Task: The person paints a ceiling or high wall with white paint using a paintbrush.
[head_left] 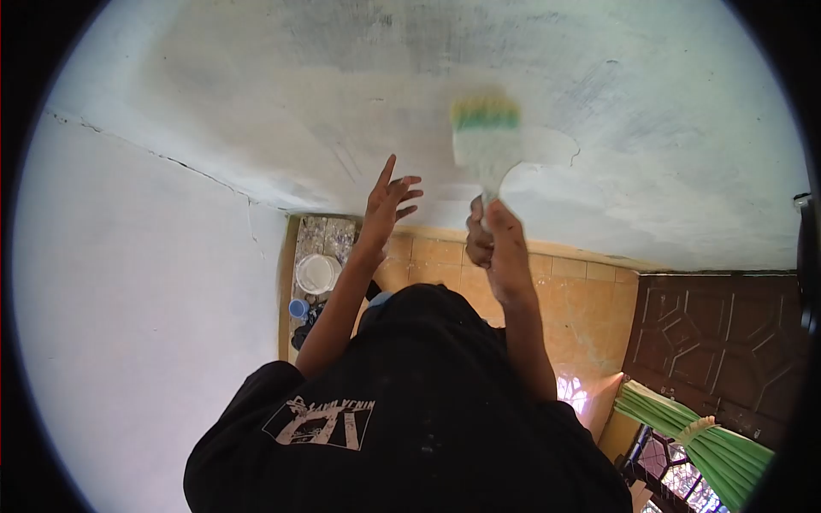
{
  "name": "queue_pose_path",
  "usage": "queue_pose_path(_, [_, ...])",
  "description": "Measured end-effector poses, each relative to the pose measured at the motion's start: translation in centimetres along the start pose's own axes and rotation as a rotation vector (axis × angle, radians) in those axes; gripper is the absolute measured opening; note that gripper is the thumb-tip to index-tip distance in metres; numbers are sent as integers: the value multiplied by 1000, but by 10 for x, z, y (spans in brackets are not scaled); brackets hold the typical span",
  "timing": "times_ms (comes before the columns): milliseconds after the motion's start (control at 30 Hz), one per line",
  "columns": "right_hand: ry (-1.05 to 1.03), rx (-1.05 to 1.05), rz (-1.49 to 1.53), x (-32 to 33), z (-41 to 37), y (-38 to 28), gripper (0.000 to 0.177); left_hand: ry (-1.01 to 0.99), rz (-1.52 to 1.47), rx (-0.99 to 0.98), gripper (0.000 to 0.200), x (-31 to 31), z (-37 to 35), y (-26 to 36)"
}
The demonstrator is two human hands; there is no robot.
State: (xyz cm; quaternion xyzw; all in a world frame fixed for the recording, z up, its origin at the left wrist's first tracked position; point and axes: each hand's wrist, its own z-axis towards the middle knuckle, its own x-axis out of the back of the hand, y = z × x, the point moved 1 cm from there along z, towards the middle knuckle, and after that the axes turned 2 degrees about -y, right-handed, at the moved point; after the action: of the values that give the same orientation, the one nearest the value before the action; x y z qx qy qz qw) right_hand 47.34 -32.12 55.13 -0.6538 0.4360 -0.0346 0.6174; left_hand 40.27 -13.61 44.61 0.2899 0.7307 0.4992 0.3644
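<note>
My right hand (494, 235) is wrapped round the handle of a wide brush (486, 141), whose bristles, green and yellow, point away from me. The brush is slightly blurred and stands in front of the pale, smudged wall (376, 111); whether the bristles touch it I cannot tell. To the left of the brush, my left hand (393, 198) is raised near the same wall with its fingers spread and nothing in it.
Below on the left, a speckled board (325, 235) bears a white bucket (317, 274) and a blue cup (298, 309). A cracked white wall (154, 282) rises at the left. Orange floor tiles (436, 250), a brown carved door (710, 342) and a green curtain (727, 453) lie to the right.
</note>
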Motion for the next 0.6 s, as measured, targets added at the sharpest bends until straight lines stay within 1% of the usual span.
queue_pose_path(133, [36,194,-71,-24,8,-24,35,-52,16,-12,72,3,1,7])
queue_pose_path(233, [41,159,-13,-8,35,5,35,-61,29,16,72,5,2,16])
queue_pose_path(267, [81,123,5,-4,41,20,34,-70,29,5,72,7,3,18])
queue_pose_path(367, [93,2,89,9,45,79,33,-76,24,4,73,20,-4,18])
queue_pose_path(467, [200,-293,204,17,35,129,32,-78,25,23,73,32,-2,20])
queue_pose_path(567, [293,-397,203,35,47,163,32,-78,22,39,74,40,2,16])
queue_pose_path(600, [283,-353,196,34,52,156,32,-77,16,42,74,42,3,17])
